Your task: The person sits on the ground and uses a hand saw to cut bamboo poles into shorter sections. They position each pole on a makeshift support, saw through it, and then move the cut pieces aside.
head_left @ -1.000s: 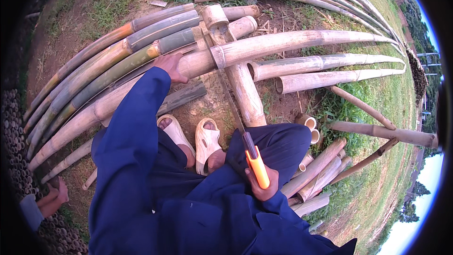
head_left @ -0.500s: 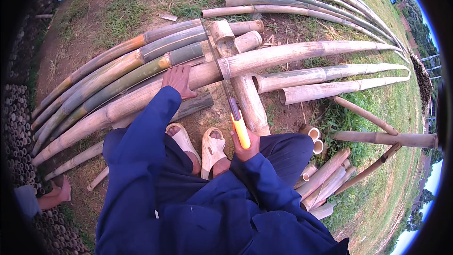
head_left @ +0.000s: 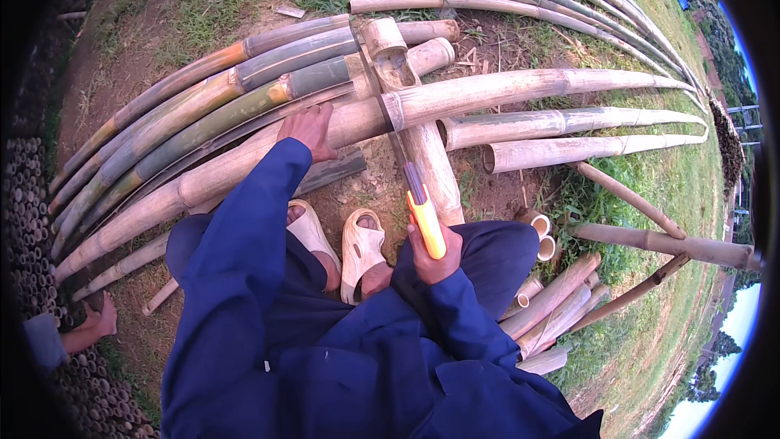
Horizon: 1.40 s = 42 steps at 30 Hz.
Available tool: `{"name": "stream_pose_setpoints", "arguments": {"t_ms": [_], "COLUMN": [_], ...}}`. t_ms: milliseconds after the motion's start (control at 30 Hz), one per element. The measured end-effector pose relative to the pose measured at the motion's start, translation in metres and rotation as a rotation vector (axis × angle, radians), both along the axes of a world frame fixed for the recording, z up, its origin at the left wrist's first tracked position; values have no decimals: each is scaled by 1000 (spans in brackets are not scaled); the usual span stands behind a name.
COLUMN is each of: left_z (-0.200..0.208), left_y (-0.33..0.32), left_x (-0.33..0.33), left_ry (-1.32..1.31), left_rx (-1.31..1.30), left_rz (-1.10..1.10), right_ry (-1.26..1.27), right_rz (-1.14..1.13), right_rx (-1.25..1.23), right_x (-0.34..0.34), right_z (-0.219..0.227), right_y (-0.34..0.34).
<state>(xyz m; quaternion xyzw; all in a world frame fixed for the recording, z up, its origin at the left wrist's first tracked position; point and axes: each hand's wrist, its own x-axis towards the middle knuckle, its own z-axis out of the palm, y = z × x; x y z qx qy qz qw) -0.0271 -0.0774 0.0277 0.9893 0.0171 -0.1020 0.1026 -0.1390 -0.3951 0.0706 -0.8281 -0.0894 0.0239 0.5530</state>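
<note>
A long pale bamboo pole (head_left: 487, 91) lies across in front of me, over a thick bamboo support (head_left: 433, 171). My left hand (head_left: 309, 130) grips the pole from above, thumb apart from the fingers, left of the saw. In my right hand (head_left: 436, 254) is the yellow handle of a handsaw (head_left: 424, 219), the fingers wrapped round it. The saw's long thin blade crosses the pole just left of a joint and runs on past its far side. How deep the blade sits in the pole I cannot tell.
Several greenish bamboo poles (head_left: 268, 71) lie beyond the left part of the pole; others (head_left: 520, 4) stretch to the far right. Short cut pieces (head_left: 561, 297) are piled by my right knee. Bamboo stacks (head_left: 36, 219) stand at the left, near another person's foot (head_left: 104, 315).
My right hand has drawn the saw slightly toward me and to the right. My left hand keeps its place on the bamboo pole. The whole view has shifted a little.
</note>
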Motion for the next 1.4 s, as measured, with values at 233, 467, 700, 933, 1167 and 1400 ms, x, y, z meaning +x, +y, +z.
{"name": "stream_pose_setpoints", "arguments": {"t_ms": [233, 467, 700, 933, 1167, 1400], "left_z": [15, 7, 21, 18, 8, 7], "left_y": [21, 16, 35, 13, 32, 24], "left_x": [12, 22, 17, 14, 20, 25], "left_ry": [79, 56, 112, 51, 43, 78], "left_rx": [-80, -77, -117, -56, -93, -94], "left_rz": [2, -40, -8, -4, -14, -27], "right_ry": [126, 167, 220, 219, 124, 195], "right_rz": [64, 87, 136, 75, 70, 112], "right_rx": [-19, -76, -1, 18, 6, -56], "right_x": [-32, -41, -36, -15, -37, -14], "right_z": [41, 49, 57, 31, 37, 40], "right_y": [-26, -40, -50, -35, -37, -38]}}
